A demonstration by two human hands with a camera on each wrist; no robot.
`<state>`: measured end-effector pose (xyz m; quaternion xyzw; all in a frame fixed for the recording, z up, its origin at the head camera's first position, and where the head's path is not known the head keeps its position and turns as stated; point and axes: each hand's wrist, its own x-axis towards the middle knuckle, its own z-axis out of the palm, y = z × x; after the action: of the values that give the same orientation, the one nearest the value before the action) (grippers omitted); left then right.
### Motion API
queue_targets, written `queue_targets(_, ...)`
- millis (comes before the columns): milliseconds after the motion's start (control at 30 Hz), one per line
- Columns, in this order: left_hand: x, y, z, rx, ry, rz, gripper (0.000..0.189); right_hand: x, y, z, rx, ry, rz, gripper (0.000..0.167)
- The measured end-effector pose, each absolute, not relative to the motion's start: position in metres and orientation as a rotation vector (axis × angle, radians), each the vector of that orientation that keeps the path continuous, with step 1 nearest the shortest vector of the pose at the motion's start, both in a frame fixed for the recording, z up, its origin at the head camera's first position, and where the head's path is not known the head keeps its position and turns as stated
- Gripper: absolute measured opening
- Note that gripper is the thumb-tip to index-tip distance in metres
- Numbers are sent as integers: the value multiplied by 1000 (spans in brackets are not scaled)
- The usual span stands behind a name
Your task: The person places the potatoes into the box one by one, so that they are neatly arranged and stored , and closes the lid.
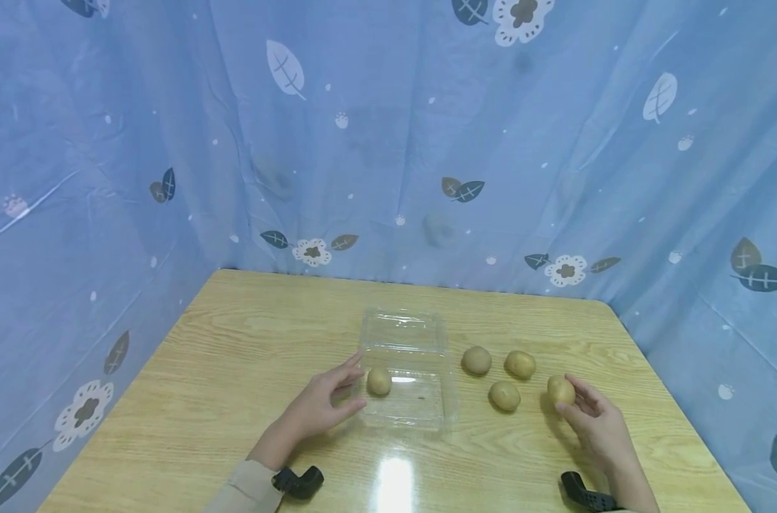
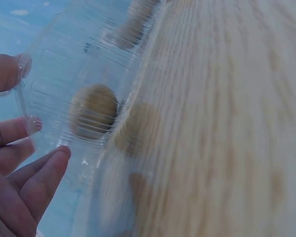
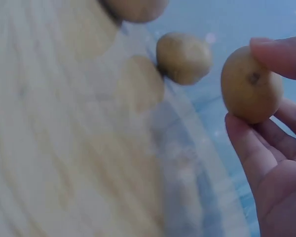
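A small tan potato is pinched between the thumb and fingers of my right hand, over the right part of the table. The right wrist view shows a dark spot on this potato. My left hand is at the left edge of a clear plastic clamshell box, its fingers spread and fairly straight. In the left wrist view the fingertips lie right at the box's rim. One potato sits inside the box, near that hand, and shows through the clear wall. The box's lid lies folded back.
Between the box and my right hand, three more potatoes lie on the wooden table: a browner one, one behind and one nearer. A blue patterned curtain encloses the table's back and sides.
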<state>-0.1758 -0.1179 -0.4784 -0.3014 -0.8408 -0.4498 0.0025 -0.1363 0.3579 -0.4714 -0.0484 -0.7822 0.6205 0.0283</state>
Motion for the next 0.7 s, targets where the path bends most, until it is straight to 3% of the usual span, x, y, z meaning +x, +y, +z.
queue_targets(700,-177,-119,-481,-992,-2585,-1396,52,-127,313,-449,324,-2110,2203,54)
